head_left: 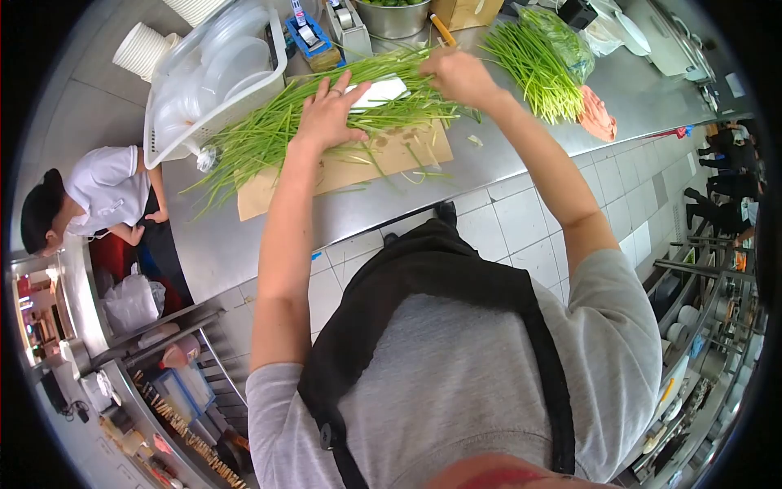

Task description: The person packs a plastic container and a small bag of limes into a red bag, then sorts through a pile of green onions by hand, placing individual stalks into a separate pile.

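Note:
A loose heap of long thin green stalks (252,130), resembling garlic chives, lies across a brown cardboard sheet (423,147) on the steel counter. My left hand (330,114) rests on the heap, its fingers spread. At the heap's right end is my right hand (460,75), with its fingers curled closed; what they grip is hidden. Between the hands, a flat white piece (379,92) sits among the stalks, and I cannot tell what it is. Just beyond my right hand an orange handle (442,30) points away from me.
A white basket (175,147) of clear plastic lids stands left of the stalks. Tape dispensers (308,37) and a metal bowl (395,20) line the back. Another green bunch (538,69) and an orange cloth (597,114) lie right. A person (106,191) is beyond the counter's left end.

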Demonstrator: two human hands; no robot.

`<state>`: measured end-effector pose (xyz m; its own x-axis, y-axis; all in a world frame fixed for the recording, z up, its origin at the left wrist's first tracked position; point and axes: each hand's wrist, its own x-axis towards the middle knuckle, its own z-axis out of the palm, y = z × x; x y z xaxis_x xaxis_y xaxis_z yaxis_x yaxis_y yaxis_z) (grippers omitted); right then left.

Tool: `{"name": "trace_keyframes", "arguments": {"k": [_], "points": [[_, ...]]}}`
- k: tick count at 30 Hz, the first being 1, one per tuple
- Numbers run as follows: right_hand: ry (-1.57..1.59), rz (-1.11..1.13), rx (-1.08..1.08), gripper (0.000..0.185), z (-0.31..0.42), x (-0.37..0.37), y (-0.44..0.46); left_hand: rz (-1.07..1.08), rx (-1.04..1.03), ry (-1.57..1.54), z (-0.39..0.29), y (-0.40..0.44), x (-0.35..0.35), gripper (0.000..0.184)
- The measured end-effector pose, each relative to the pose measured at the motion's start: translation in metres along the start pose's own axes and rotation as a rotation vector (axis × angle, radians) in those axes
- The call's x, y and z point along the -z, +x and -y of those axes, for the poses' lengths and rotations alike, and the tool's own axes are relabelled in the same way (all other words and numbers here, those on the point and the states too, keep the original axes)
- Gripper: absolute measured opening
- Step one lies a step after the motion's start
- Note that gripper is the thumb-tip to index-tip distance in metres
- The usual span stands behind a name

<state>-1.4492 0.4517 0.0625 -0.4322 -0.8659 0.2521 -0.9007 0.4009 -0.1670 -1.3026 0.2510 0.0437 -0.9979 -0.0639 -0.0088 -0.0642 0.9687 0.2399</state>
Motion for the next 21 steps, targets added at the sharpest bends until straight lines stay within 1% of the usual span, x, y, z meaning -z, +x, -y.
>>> {"name": "trace_keyframes", "arguments": {"k": [1, 2, 4, 5, 7, 8, 10, 11, 13, 14, 16, 17, 19, 20, 21], "points": [[0.063, -0.065, 0.161, 0.008, 0.005, -0.003, -0.003, 0.016, 0.006, 0.001, -0.001, 0.000, 0.001, 0.093], [0.062, -0.068, 0.160, 0.008, 0.018, -0.002, -0.005, 0.015, 0.005, 0.003, 0.000, 0.001, 0.000, 0.093], [-0.180, 0.370, 0.013, 0.006, 0.040, -0.001, -0.009, 0.000, -0.005, 0.025, 0.001, 0.000, -0.001, 0.094], [-0.181, 0.367, 0.013, 0.006, 0.036, -0.005, -0.011, -0.002, -0.006, 0.028, 0.000, 0.001, -0.001, 0.094], [-0.130, 0.281, -0.088, 0.007, 0.027, -0.015, -0.016, 0.002, -0.001, 0.033, 0.000, -0.001, -0.003, 0.094], [-0.131, 0.280, -0.087, 0.007, 0.020, -0.014, -0.016, 0.000, 0.000, 0.033, 0.000, -0.001, -0.003, 0.094], [0.190, 0.228, -0.042, 0.010, 0.005, -0.007, -0.016, -0.001, -0.005, 0.025, 0.000, -0.001, -0.004, 0.093], [0.187, 0.226, -0.045, 0.010, 0.000, 0.002, -0.015, -0.002, -0.009, 0.024, -0.001, -0.002, -0.002, 0.093], [0.479, 0.118, -0.163, 0.010, -0.010, 0.023, -0.010, -0.021, -0.020, -0.014, -0.001, -0.005, 0.002, 0.090], [0.476, 0.113, -0.166, 0.010, -0.017, 0.028, -0.008, -0.023, -0.027, -0.013, 0.003, -0.003, 0.002, 0.090], [0.764, 0.111, -0.340, 0.011, -0.027, 0.038, -0.003, -0.136, -0.092, -0.288, 0.007, -0.001, 0.005, 0.084], [0.760, 0.105, -0.344, 0.011, -0.030, 0.042, -0.002, -0.137, -0.100, -0.288, 0.005, 0.000, 0.007, 0.084], [0.909, 0.150, -0.370, 0.010, -0.033, 0.053, 0.001, -0.463, -0.158, -0.270, -0.003, -0.004, 0.017, 0.080], [0.901, 0.174, -0.422, 0.009, -0.022, 0.070, -0.001, -0.645, -0.157, -0.221, -0.016, -0.007, 0.025, 0.066], [0.898, 0.169, -0.422, 0.009, -0.020, 0.075, -0.002, -0.648, -0.161, -0.221, -0.025, -0.011, 0.030, 0.066]]}}
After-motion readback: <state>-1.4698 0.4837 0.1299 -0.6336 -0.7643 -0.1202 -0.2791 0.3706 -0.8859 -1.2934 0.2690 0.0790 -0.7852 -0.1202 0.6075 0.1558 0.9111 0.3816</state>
